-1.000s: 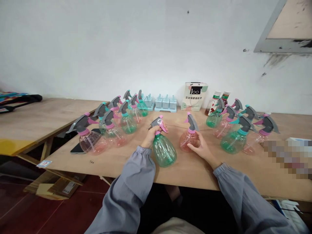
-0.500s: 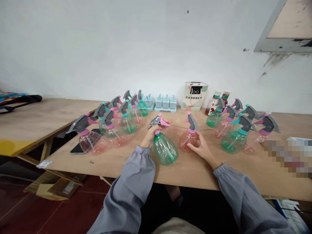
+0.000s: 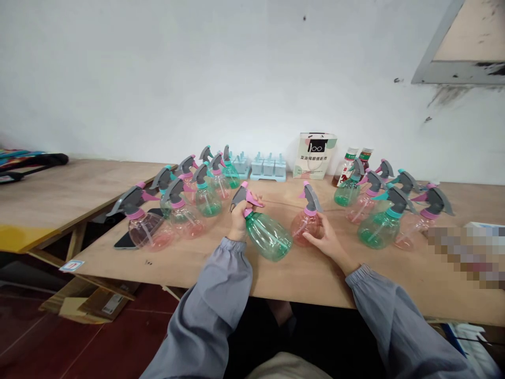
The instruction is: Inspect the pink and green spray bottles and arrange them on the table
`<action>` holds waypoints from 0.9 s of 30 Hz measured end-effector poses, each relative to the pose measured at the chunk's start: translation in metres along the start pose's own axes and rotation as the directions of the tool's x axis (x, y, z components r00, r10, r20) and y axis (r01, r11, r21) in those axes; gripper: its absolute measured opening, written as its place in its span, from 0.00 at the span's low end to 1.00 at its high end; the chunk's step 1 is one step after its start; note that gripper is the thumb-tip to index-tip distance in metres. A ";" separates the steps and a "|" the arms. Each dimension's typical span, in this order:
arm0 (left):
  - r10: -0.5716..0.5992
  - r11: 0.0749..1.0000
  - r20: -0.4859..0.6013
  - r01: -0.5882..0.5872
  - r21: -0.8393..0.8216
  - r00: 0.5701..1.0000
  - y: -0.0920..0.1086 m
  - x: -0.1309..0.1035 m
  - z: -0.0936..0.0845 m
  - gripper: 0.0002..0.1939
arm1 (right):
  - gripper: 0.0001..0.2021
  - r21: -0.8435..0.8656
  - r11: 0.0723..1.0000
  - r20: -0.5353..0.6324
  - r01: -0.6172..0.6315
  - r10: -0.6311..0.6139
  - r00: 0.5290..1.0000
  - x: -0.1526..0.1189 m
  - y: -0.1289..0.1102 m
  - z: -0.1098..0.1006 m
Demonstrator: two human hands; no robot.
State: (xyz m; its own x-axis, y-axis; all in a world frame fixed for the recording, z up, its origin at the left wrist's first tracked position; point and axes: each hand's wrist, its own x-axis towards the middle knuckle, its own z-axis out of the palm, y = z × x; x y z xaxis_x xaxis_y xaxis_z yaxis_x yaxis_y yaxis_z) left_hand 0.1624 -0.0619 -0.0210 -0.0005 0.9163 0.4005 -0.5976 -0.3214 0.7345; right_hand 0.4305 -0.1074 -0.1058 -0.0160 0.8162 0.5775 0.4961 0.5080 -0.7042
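Observation:
My left hand [image 3: 238, 218] is closed around the neck of a green spray bottle [image 3: 268, 238] with a grey and pink trigger head. This bottle tilts, its head leaning left and its base toward the right. My right hand [image 3: 325, 237] wraps the right side of a pink spray bottle [image 3: 302, 226], which stands upright on the table with a grey and pink head. The two bottles are side by side, the green one's base close to the pink one.
Several pink and green spray bottles stand in a left group [image 3: 187, 221] and a right group [image 3: 379, 229]. A phone [image 3: 125, 241] lies under the left group. Along the wall are light-blue ice-pop molds [image 3: 268, 168], a paper bag [image 3: 314, 158] and two labelled bottles [image 3: 349, 163].
My left hand has tipped the green spray bottle further, its head moving left and its base swinging right. My right hand and the pink bottle have stayed in place.

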 end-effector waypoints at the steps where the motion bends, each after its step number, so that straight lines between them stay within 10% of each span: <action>1: 0.018 1.000 -0.010 -0.018 -0.014 1.000 0.000 0.001 -0.001 0.04 | 0.37 -0.003 1.000 0.000 0.005 -0.005 1.000 0.000 0.000 0.000; 15: 0.112 0.964 0.029 -0.115 0.239 0.993 0.003 -0.003 -0.003 0.06 | 0.38 -0.013 1.000 -0.005 0.005 -0.005 1.000 0.000 0.003 0.000; 21: 0.197 0.703 0.048 -0.175 0.689 0.979 0.019 0.012 -0.030 0.13 | 0.39 0.010 1.000 0.010 -0.011 0.011 1.000 0.000 0.005 0.000; 27: 0.271 0.581 0.067 -0.219 0.784 0.960 0.010 0.039 -0.054 0.16 | 0.38 -0.001 1.000 0.006 0.005 -0.005 1.000 0.000 0.003 0.000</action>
State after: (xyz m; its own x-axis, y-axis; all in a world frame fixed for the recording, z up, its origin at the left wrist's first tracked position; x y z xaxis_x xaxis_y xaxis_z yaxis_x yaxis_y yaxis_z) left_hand 0.1133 -0.0161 -0.0275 -0.1084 0.7765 0.6207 0.2819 -0.5747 0.7683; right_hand 0.4318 -0.1056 -0.1074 -0.0238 0.8156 0.5781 0.4967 0.5115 -0.7012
